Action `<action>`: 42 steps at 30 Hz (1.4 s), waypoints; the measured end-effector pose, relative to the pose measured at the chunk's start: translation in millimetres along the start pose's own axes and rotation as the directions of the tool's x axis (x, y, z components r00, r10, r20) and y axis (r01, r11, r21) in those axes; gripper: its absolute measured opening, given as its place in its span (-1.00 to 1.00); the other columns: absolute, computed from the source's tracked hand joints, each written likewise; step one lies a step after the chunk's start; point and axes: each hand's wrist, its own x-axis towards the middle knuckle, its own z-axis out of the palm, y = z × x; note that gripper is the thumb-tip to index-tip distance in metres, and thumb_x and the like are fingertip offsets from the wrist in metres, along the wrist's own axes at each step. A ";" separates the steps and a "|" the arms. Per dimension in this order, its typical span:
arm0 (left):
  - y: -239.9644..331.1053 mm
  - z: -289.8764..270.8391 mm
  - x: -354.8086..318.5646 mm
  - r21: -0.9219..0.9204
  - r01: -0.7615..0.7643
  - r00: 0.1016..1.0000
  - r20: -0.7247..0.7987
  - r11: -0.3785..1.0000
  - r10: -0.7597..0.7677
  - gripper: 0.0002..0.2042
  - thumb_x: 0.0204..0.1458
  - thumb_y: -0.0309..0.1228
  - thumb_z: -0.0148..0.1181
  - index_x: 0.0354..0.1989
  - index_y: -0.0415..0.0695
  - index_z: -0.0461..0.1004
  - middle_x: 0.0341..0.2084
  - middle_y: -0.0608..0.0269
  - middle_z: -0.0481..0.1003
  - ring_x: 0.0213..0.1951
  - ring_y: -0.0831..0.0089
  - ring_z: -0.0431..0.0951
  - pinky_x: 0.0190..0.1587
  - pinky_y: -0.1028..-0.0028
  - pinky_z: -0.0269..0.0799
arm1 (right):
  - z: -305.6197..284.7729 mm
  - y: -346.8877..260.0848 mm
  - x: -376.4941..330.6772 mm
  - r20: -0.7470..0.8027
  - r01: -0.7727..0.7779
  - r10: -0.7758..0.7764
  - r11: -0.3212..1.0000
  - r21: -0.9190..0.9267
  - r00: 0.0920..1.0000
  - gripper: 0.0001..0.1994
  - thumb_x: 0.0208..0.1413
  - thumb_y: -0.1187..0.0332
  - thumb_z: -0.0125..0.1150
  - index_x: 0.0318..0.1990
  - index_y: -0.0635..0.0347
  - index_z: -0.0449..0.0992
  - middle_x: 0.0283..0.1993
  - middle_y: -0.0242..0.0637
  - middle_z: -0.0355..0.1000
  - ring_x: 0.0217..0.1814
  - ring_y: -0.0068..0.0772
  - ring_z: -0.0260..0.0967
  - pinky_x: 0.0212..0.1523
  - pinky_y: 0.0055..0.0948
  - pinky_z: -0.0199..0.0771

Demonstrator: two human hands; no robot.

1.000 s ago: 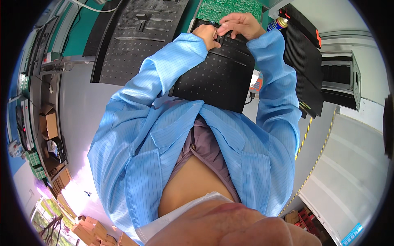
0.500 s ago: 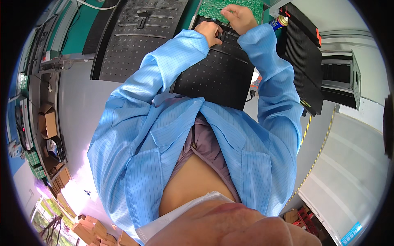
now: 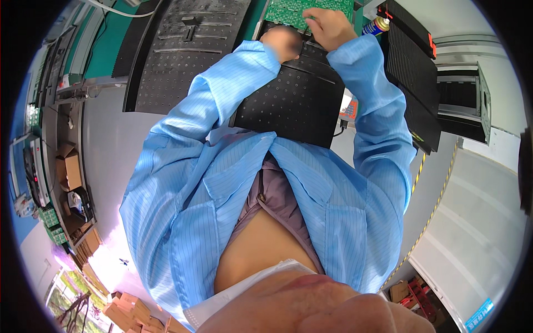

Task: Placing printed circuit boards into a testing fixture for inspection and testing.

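A green circuit board (image 3: pixel 283 11) lies at the far end of a black perforated plate (image 3: pixel 291 105) in front of me. My left hand (image 3: pixel 282 43) rests at the plate's far part, just below the board. Its fingers are smeared, and whatever they touch is hidden. My right hand (image 3: pixel 331 29) is over the board's right part, thumb and forefinger bent toward each other. Anything small between those fingertips is too fine to make out.
Another black perforated plate (image 3: pixel 186 61) with a small black fixture (image 3: pixel 189 28) lies to the left. On the right are a spray can (image 3: pixel 376 26), black ribbed racks (image 3: pixel 411 83) and a metal-framed box (image 3: pixel 463 100). An orange-and-white device (image 3: pixel 348 109) shows beneath my right sleeve.
My right hand has shifted slightly right, and its fingers have turned a little. My left hand stays near the same spot but is now blurred. The view has tilted slightly.
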 end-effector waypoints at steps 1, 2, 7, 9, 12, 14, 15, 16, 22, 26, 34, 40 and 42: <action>2.4 -1.0 0.7 0.009 0.003 1.000 0.016 1.000 -0.003 -0.72 -0.36 -0.43 0.37 -0.36 -0.13 0.56 -0.58 0.34 0.50 -0.47 0.34 0.52 -0.34 0.43 0.43 | 2.7 -4.8 -2.9 -0.010 -0.039 0.039 0.999 0.022 0.999 -0.87 0.06 0.35 0.13 -0.33 0.17 0.55 -0.55 -0.31 0.44 -0.61 -0.60 0.27 -0.71 -0.66 0.17; 4.4 -2.3 1.3 0.018 0.007 0.999 0.031 1.000 -0.008 -0.72 -0.36 -0.43 0.37 -0.36 -0.13 0.56 -0.58 0.34 0.50 -0.47 0.34 0.52 -0.34 0.43 0.43 | 5.2 -8.8 -4.9 -0.016 -0.076 0.077 0.996 0.044 0.997 -0.87 0.06 0.35 0.13 -0.32 0.18 0.55 -0.55 -0.30 0.44 -0.60 -0.60 0.28 -0.71 -0.65 0.18; 8.2 -5.9 -0.3 0.058 0.039 0.997 0.064 0.998 -0.043 -0.70 -0.37 -0.47 0.38 -0.34 -0.19 0.56 -0.58 0.30 0.49 -0.51 0.37 0.49 -0.38 0.46 0.41 | 1.1 -7.1 -5.7 0.056 -0.097 0.086 0.968 0.232 0.995 -0.87 0.06 0.37 0.12 -0.30 0.19 0.53 -0.57 -0.30 0.43 -0.62 -0.59 0.26 -0.72 -0.66 0.18; 8.4 -5.4 0.5 0.074 0.054 0.995 0.079 0.996 -0.059 -0.68 -0.37 -0.51 0.38 -0.32 -0.25 0.55 -0.58 0.26 0.49 -0.55 0.41 0.47 -0.42 0.50 0.40 | -5.1 -1.7 -6.5 0.120 -0.063 0.019 0.925 0.376 0.993 -0.88 0.04 0.39 0.11 -0.30 0.18 0.52 -0.62 -0.32 0.41 -0.65 -0.60 0.24 -0.72 -0.67 0.17; 5.6 -4.4 -0.7 0.000 0.010 0.999 0.033 1.000 -0.010 -0.69 -0.37 -0.51 0.38 -0.34 -0.25 0.55 -0.59 0.27 0.49 -0.55 0.40 0.47 -0.43 0.50 0.40 | -14.4 7.5 2.4 0.098 -0.007 -0.005 0.992 0.123 0.995 -0.88 0.04 0.40 0.11 -0.28 0.20 0.50 -0.65 -0.33 0.39 -0.66 -0.61 0.24 -0.72 -0.69 0.17; 4.7 -3.1 -0.6 -0.074 -0.044 0.999 -0.013 0.996 0.044 -0.70 -0.37 -0.50 0.38 -0.35 -0.26 0.55 -0.59 0.28 0.48 -0.55 0.40 0.47 -0.43 0.50 0.40 | -21.2 14.1 6.6 0.074 0.044 -0.034 0.989 -0.140 0.997 -0.87 0.04 0.40 0.12 -0.27 0.22 0.49 -0.68 -0.35 0.37 -0.67 -0.62 0.23 -0.72 -0.70 0.17; 4.3 -2.1 -1.7 -0.077 -0.047 0.999 -0.009 0.996 0.046 -0.70 -0.37 -0.50 0.38 -0.35 -0.26 0.55 -0.59 0.28 0.48 -0.55 0.40 0.47 -0.43 0.50 0.40 | -17.3 12.6 4.7 0.071 0.039 -0.030 0.989 -0.140 0.997 -0.87 0.04 0.40 0.12 -0.27 0.22 0.49 -0.68 -0.35 0.37 -0.67 -0.62 0.23 -0.72 -0.70 0.17; 4.1 -1.1 -3.1 -0.070 -0.036 0.999 0.006 0.997 0.037 -0.70 -0.37 -0.48 0.38 -0.35 -0.23 0.55 -0.59 0.29 0.49 -0.53 0.39 0.48 -0.41 0.48 0.40 | -10.1 11.6 3.0 0.002 0.067 -0.068 0.978 -0.196 0.998 -0.87 0.04 0.40 0.12 -0.29 0.23 0.49 -0.68 -0.35 0.37 -0.68 -0.62 0.23 -0.72 -0.72 0.16; 2.6 -5.3 -1.2 -0.046 0.006 0.999 0.047 0.999 -0.004 -0.68 -0.37 -0.45 0.37 -0.32 -0.14 0.56 -0.58 0.32 0.49 -0.47 0.34 0.51 -0.36 0.44 0.42 | 1.6 4.9 7.0 -0.104 0.106 -0.131 0.970 -0.220 0.986 -0.89 0.05 0.40 0.15 -0.32 0.24 0.48 -0.69 -0.38 0.35 -0.70 -0.65 0.21 -0.72 -0.73 0.12; 4.3 -7.1 -1.4 -0.059 0.011 0.997 0.076 0.998 -0.007 -0.68 -0.36 -0.45 0.37 -0.31 -0.15 0.56 -0.57 0.32 0.50 -0.47 0.34 0.51 -0.36 0.44 0.42 | -7.1 12.4 1.8 -0.015 0.066 -0.066 0.998 -0.026 0.998 -0.91 0.03 0.42 0.16 -0.34 0.23 0.48 -0.70 -0.41 0.33 -0.71 -0.65 0.18 -0.71 -0.70 0.09; 4.8 -7.3 -1.9 -0.053 0.018 0.999 0.051 0.998 -0.015 -0.68 -0.35 -0.46 0.36 -0.30 -0.16 0.56 -0.54 0.31 0.50 -0.47 0.34 0.51 -0.35 0.44 0.43 | -19.6 24.0 -3.9 0.032 0.364 -0.432 0.715 -0.597 0.901 -0.96 0.00 0.49 0.10 -0.37 0.20 0.46 -0.75 -0.44 0.25 -0.73 -0.65 0.12 -0.70 -0.65 0.01; 3.2 -4.0 0.0 -0.032 -0.006 1.000 0.021 0.999 0.007 -0.68 -0.35 -0.47 0.35 -0.30 -0.16 0.56 -0.56 0.32 0.49 -0.47 0.34 0.51 -0.36 0.44 0.42 | -1.8 23.3 -7.7 -0.124 0.220 -0.403 0.703 -0.677 0.907 -0.95 0.02 0.52 0.05 -0.39 0.20 0.45 -0.78 -0.44 0.22 -0.77 -0.64 0.05 -0.71 -0.65 -0.03; 2.3 -2.3 0.1 -0.045 0.002 0.999 0.037 0.999 0.000 -0.69 -0.35 -0.47 0.35 -0.30 -0.15 0.56 -0.56 0.32 0.49 -0.47 0.34 0.51 -0.37 0.44 0.42 | -6.3 29.9 -2.2 -0.159 0.210 -0.310 0.866 -0.453 0.937 -0.92 0.01 0.53 0.02 -0.35 0.20 0.45 -0.78 -0.44 0.21 -0.76 -0.64 0.05 -0.72 -0.65 -0.03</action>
